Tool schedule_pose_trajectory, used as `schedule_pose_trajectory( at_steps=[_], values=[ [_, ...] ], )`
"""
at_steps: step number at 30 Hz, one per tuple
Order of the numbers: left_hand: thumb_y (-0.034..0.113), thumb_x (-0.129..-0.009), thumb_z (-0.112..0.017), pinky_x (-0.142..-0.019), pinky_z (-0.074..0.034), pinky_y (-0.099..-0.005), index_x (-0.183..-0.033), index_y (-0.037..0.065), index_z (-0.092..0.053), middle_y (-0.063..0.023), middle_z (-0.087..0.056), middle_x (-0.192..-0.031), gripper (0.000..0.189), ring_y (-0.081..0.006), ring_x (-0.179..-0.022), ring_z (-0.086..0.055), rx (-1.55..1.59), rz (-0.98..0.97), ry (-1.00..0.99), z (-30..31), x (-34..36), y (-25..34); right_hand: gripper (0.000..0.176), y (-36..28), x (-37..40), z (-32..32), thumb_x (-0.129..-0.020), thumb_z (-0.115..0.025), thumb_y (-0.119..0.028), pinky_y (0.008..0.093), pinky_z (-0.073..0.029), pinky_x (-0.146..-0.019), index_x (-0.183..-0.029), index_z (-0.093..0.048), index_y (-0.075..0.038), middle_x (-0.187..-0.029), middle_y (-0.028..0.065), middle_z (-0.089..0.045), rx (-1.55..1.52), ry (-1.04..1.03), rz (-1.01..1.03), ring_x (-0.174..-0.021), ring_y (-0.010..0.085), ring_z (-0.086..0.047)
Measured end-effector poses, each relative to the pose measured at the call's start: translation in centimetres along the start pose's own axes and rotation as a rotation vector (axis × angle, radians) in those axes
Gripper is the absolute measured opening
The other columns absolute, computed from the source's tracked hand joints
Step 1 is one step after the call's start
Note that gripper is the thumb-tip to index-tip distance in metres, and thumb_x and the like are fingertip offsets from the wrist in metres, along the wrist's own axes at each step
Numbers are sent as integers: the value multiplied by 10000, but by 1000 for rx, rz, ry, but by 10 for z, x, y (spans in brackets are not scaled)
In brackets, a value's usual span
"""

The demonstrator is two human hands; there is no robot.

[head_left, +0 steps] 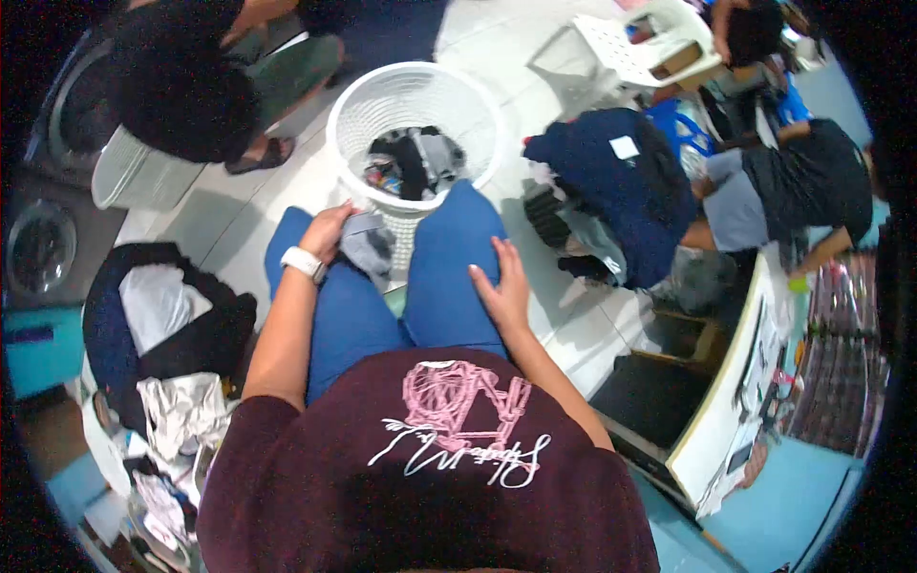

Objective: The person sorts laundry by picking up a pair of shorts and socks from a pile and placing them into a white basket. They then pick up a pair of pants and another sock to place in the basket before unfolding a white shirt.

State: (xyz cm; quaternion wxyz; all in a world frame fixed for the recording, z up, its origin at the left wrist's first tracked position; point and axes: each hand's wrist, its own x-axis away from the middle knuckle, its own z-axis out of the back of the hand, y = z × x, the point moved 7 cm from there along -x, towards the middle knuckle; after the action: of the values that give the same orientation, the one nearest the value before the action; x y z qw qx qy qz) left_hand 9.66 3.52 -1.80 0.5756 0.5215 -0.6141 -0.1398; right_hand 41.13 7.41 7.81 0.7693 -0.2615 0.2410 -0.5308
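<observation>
Pinching side: left hand [330,229], white watch [303,262] on the wrist, curled by the left knee and apparently pinching the top edge of a grey cloth [366,244]. Can't make out every fingertip, tbh.
Grey cloth: hanging between the knees, just short of the basket. Held by 1 edge, probably so the rest drops loose.
Right hand: [501,286] lightly spread on the right leg of the blue pants [449,296], holding nothing. Probably just parked, since 1 hand seems plenty for something that small.
White basket: [411,95] standing on the floor right in front of the knees, mouth up, dark and grey clothes [417,162] inside. Likely put there for an easy reach.
Side piles: 2 of them, navy pile [621,191] to the right, dark pile [181,329] to the left, probably flanking the legs to stay separate.
</observation>
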Motion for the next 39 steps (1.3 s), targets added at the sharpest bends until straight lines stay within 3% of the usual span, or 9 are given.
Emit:
schedule_pose_trajectory(
  at_steps=[12,14,17,22,30,32,34,35,39],
  values=[
    [306,-937,-420,-704,-479,-291,-934,-9,-604,-103,-630,-868,365,-185,-767,-600,-152,58,-39,2,-8,-5,636,1,0,4,-768,-620,-421,400,-317,-1009,-1262,-444,-61,-1309,260,-381,-19,-2,-26,-1210,382,-386],
    [304,-937,-417,-703,-482,-295,-954,-13,-599,-109,-630,-889,366,-184,-779,-600,-422,-64,-7,-4,3,14,674,9,0,-2,-745,-624,-447,434,-334,-995,-1278,-428,-84,-1309,260,-379,-21,9,-15,-1189,389,-405],
    [300,-937,-419,-731,-480,-315,-976,-25,-585,-121,-622,-927,367,-192,-809,-598,-270,-54,-148,-5,-5,5,663,9,2,2,-770,-599,-455,418,-322,-1004,-1281,-422,-71,-1311,253,-377,-60,-12,-34,-1206,384,-384],
    [319,-943,-410,-743,-455,-323,-963,-47,-576,-99,-606,-902,402,-188,-802,-570,-336,14,-159,31,-53,-26,682,7,6,2,-770,-580,-491,440,-350,-977,-1303,-407,-104,-1317,237,-375,-12,39,-9,-1202,382,-390],
    [337,-936,-416,-711,-437,-301,-929,-54,-598,-92,-605,-846,432,-176,-768,-547,-826,-80,-169,6,-19,4,700,19,13,-13,-788,-556,-508,466,-348,-965,-1346,-351,-139,-1362,226,-325,2,-39,-12,-1244,376,-342],
    [339,-935,-413,-715,-436,-299,-917,-60,-605,-103,-612,-845,442,-176,-766,-548,-753,-157,-177,-3,-10,9,785,27,16,-9,-760,-569,-553,532,-309,-971,-1391,-266,-198,-1412,220,-240,-50,-78,16,-1287,383,-271],
    [351,-927,-427,-730,-444,-305,-887,-59,-617,-115,-624,-838,453,-182,-760,-560,-994,-211,-166,11,-21,7,907,32,33,-10,-702,-588,-626,615,-265,-952,-1419,-157,-275,-1447,223,-131,-61,-386,-135,-1318,396,-194],
    [357,-914,-452,-729,-453,-311,-884,-66,-625,-122,-631,-837,458,-186,-750,-573,-907,-175,-164,14,-22,4,1061,35,31,-12,-605,-619,-701,670,-238,-922,-1421,-55,-327,-1452,244,-59,-126,-433,-145,-1315,442,-151],
    [332,-898,-488,-692,-462,-308,-884,-69,-624,-121,-634,-841,424,-182,-722,-579,-878,-196,-112,26,-30,2,1220,26,31,-15,-495,-663,-731,657,-241,-936,-1424,0,-301,-1437,280,-55,-30,-465,-135,-1282,509,-152]
  ],
)
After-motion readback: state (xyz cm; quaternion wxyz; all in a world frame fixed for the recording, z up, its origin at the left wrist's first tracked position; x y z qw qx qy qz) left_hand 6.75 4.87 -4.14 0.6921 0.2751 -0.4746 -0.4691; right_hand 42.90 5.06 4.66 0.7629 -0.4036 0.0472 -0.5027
